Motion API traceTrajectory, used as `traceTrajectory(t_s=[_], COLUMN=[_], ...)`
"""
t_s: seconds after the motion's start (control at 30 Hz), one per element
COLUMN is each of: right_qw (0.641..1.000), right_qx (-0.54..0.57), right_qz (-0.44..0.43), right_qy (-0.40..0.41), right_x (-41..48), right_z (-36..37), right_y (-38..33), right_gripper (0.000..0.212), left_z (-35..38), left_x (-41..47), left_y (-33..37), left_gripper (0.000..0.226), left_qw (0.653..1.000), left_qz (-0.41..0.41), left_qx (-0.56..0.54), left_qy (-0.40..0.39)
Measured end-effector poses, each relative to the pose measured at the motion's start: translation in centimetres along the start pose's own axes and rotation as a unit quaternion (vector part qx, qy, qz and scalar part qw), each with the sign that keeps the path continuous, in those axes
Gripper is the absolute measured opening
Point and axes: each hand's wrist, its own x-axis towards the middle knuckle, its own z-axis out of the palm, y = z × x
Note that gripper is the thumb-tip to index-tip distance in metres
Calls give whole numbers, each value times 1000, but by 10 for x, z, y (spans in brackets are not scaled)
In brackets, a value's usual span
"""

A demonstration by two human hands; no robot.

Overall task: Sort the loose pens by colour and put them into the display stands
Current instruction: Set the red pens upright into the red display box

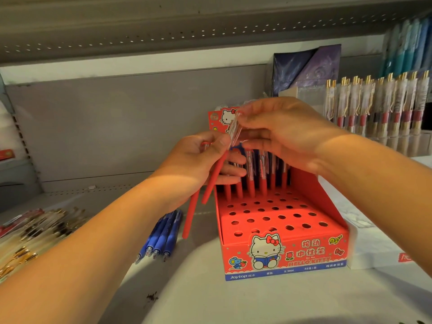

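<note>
Grey shop shelving fills the view, and everything sits on its lower shelf (198, 288). Far left on it lies a loose heap of gold-clipped pens (39, 223), unsorted. Nearer the middle, a few blue pens (163, 235) lie side by side, tips toward the camera, just left of the stand and not in any holder.

Above them the left hand (198, 160) grips two red pens (190, 218), fingers curled round their upper parts so the red barrels hang down and to the left. The right hand (280, 136) meets it from the other side and pinches the clear top end of one of those pens between thumb and fingertips. Both hands hover over the back left corner of the stand.

Below and to the right stands the red stand (304, 251), its top punched with rows of holes. Only the back holds pens: a row of upright red ones (251, 185), with some darker barrels behind that I cannot make out. The front rows of holes are empty.

Far right, a clear rack (378, 108) looks well stocked with gold-clipped pens.

By my reckoning the job is early to midway: the red ones are partly in, two are in hand, and the blue set and left heap are yet to be placed.
</note>
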Motion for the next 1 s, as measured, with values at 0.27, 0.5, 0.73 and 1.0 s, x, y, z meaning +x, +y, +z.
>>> traceTrajectory(t_s=[0.27,0.5,0.73,1.0], right_qw=[993,912,899,903], right_qx=[-97,-391,-418,-413], right_qz=[-1,-69,-77,-28], right_qy=[73,106,106,113], right_x=[5,8,7,4], right_z=[-15,-22,-21,-19], right_y=[-5,4,5,2], right_gripper=[11,17,19,10], left_z=[-6,-10,-6,-4], left_x=[2,2,1,4], left_y=[2,9,12,11], left_gripper=[30,27,9,23], left_qw=[991,998,994,994], left_qz=[30,-34,-14,12], left_qx=[94,-30,-94,1], left_qy=[90,33,62,106])
